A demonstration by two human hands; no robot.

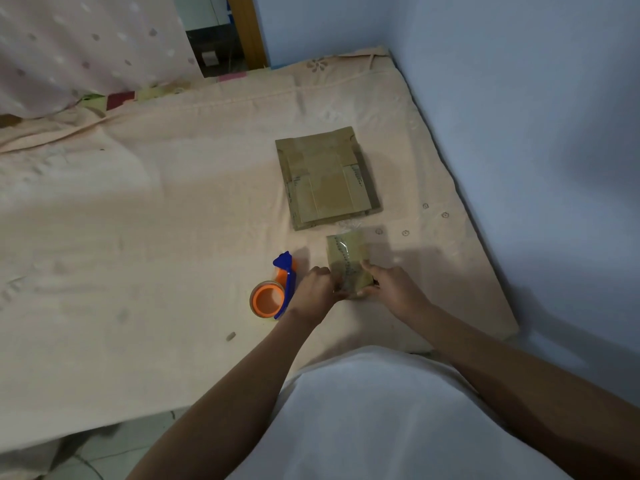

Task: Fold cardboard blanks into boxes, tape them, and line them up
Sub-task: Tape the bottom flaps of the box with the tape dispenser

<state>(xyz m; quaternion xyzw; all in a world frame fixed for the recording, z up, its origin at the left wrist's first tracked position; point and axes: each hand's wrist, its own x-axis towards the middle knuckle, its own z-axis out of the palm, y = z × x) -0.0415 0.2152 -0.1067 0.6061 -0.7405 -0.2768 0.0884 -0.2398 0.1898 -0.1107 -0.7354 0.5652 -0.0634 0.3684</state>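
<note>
A small folded cardboard box (347,258) stands on the peach bedsheet, with clear tape running along its top and sticking out at its far edge. My left hand (316,292) grips the box's near left corner with curled fingers. My right hand (391,285) holds its near right side, thumb on top and fingers round the corner. A stack of flat cardboard blanks (327,178) lies just beyond the box. An orange and blue tape dispenser (273,289) lies on the sheet directly left of my left hand.
The bed (138,220) stretches wide to the left. A blue wall (519,116) borders it on the right and at the back. A pale dotted curtain (86,46) hangs at the far left. Tiled floor (104,452) shows below the bed's near edge.
</note>
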